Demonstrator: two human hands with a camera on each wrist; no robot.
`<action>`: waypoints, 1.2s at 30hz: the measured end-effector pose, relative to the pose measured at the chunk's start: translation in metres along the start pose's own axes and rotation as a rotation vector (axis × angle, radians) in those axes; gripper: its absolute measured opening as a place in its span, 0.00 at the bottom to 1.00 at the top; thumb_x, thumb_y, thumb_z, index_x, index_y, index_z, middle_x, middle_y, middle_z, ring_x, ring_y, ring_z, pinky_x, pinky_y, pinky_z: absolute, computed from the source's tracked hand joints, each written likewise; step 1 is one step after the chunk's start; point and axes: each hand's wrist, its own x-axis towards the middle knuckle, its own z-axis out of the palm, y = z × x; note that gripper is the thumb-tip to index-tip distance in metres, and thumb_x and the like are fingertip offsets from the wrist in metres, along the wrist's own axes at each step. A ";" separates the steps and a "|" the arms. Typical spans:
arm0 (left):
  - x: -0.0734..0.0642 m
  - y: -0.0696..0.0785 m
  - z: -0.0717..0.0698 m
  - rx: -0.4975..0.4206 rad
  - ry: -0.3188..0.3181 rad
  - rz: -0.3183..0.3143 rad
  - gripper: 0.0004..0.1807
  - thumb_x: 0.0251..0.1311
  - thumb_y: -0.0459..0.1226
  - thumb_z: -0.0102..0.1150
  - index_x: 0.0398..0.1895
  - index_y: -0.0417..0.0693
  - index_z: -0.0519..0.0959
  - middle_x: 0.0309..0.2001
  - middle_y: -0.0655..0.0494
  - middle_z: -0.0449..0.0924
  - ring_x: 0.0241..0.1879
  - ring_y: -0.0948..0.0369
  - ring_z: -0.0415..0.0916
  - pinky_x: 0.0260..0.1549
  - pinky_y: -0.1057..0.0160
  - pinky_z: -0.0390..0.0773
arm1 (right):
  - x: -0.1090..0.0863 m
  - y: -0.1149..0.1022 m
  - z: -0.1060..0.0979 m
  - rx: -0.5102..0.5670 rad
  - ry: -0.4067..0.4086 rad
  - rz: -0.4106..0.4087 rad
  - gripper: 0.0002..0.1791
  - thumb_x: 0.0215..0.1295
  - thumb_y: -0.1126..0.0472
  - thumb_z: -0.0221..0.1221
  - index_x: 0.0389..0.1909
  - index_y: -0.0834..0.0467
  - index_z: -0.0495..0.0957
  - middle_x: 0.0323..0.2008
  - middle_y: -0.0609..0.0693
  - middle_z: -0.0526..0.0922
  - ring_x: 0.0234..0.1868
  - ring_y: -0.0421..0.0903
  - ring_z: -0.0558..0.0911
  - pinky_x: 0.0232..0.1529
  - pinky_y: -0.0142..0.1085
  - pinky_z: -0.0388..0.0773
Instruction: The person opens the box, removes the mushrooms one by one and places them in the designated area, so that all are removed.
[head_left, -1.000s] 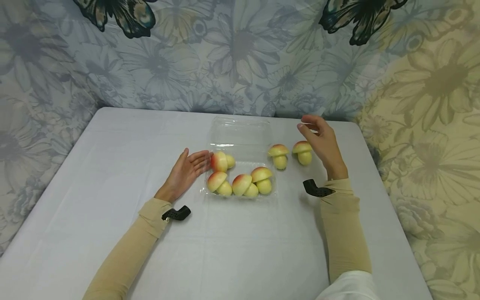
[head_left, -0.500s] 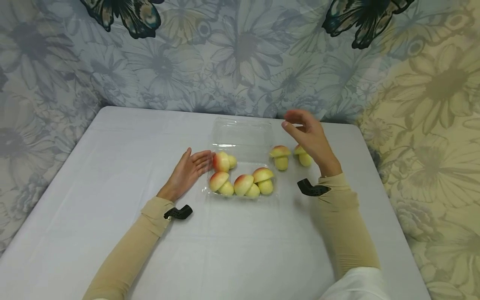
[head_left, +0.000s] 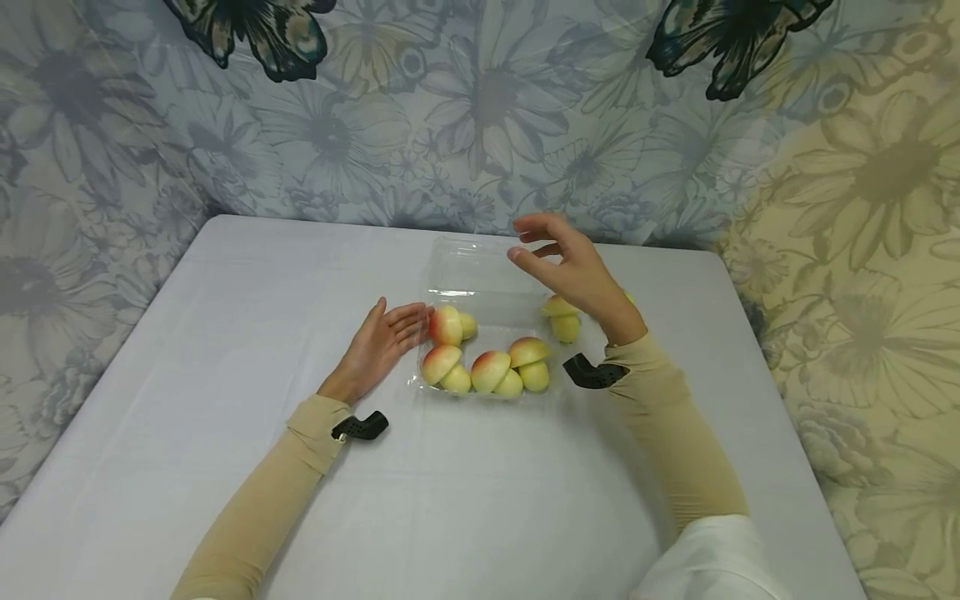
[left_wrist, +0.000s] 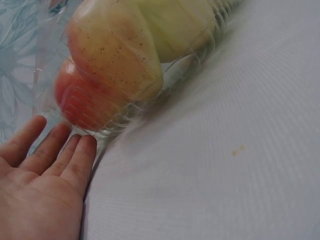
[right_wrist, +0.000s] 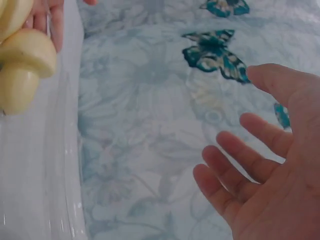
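Mushrooms: four lining left and near edges inside container, others lying outside.
Left hand: I'm extending straight, slightly parted fingers to container's left edge.
Right hand: hovering by lid, fingers spread.

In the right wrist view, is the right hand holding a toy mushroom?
No, the right hand has its thumb and fingers apart, with only patterned wallpaper showing in the gap.

In head view, can spot only a sliver of 1 mushroom behind the right hand. Cannot see the far right corner of the lid either. Find 2 butterflies cut by the top edge.
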 end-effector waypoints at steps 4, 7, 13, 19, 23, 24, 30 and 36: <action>0.000 -0.001 0.000 -0.009 -0.002 -0.002 0.42 0.80 0.58 0.20 0.78 0.30 0.50 0.79 0.36 0.50 0.77 0.51 0.53 0.73 0.63 0.67 | 0.003 -0.004 0.008 -0.006 -0.028 -0.041 0.25 0.70 0.56 0.63 0.65 0.57 0.72 0.63 0.52 0.77 0.63 0.49 0.75 0.62 0.44 0.76; -0.001 -0.001 0.000 -0.009 0.003 -0.003 0.43 0.80 0.60 0.22 0.78 0.31 0.50 0.79 0.36 0.50 0.78 0.51 0.53 0.72 0.64 0.67 | 0.005 -0.007 0.012 0.000 -0.035 -0.058 0.25 0.70 0.57 0.64 0.65 0.58 0.72 0.63 0.53 0.77 0.63 0.50 0.75 0.63 0.46 0.76; -0.001 0.000 0.001 -0.001 0.006 -0.005 0.41 0.81 0.57 0.18 0.78 0.31 0.51 0.79 0.37 0.51 0.77 0.51 0.54 0.72 0.64 0.67 | 0.009 -0.012 0.019 0.012 -0.056 -0.065 0.24 0.70 0.58 0.63 0.65 0.57 0.73 0.63 0.53 0.77 0.63 0.50 0.75 0.63 0.47 0.76; -0.002 -0.001 -0.001 0.000 0.012 -0.005 0.44 0.79 0.61 0.24 0.78 0.32 0.52 0.78 0.37 0.52 0.77 0.53 0.55 0.71 0.66 0.68 | 0.014 -0.014 0.027 0.007 -0.093 -0.074 0.24 0.70 0.58 0.63 0.65 0.57 0.73 0.63 0.53 0.77 0.61 0.50 0.77 0.63 0.46 0.75; -0.002 -0.001 0.000 -0.002 0.014 -0.004 0.42 0.80 0.59 0.20 0.77 0.31 0.51 0.78 0.37 0.52 0.74 0.55 0.59 0.67 0.68 0.71 | 0.016 -0.016 0.034 0.007 -0.116 -0.082 0.24 0.69 0.57 0.64 0.64 0.57 0.74 0.62 0.53 0.77 0.61 0.50 0.77 0.63 0.47 0.75; -0.002 -0.001 0.000 -0.008 0.018 -0.005 0.42 0.80 0.58 0.19 0.77 0.30 0.51 0.77 0.37 0.53 0.73 0.56 0.60 0.67 0.69 0.72 | 0.017 -0.016 0.035 0.006 -0.122 -0.085 0.24 0.69 0.57 0.64 0.64 0.57 0.74 0.62 0.53 0.77 0.61 0.50 0.77 0.63 0.47 0.75; -0.001 0.000 0.002 -0.014 0.018 -0.009 0.41 0.81 0.56 0.17 0.77 0.30 0.51 0.76 0.39 0.56 0.71 0.58 0.62 0.65 0.69 0.73 | 0.018 -0.017 0.042 -0.018 -0.168 -0.124 0.22 0.70 0.56 0.63 0.63 0.56 0.76 0.62 0.50 0.78 0.62 0.46 0.77 0.65 0.45 0.76; 0.000 0.000 0.001 -0.026 0.021 -0.009 0.43 0.79 0.60 0.22 0.77 0.31 0.52 0.73 0.43 0.60 0.70 0.59 0.64 0.64 0.70 0.74 | 0.019 -0.016 0.049 -0.033 -0.209 -0.137 0.22 0.70 0.55 0.63 0.62 0.55 0.77 0.61 0.50 0.80 0.63 0.45 0.77 0.65 0.44 0.76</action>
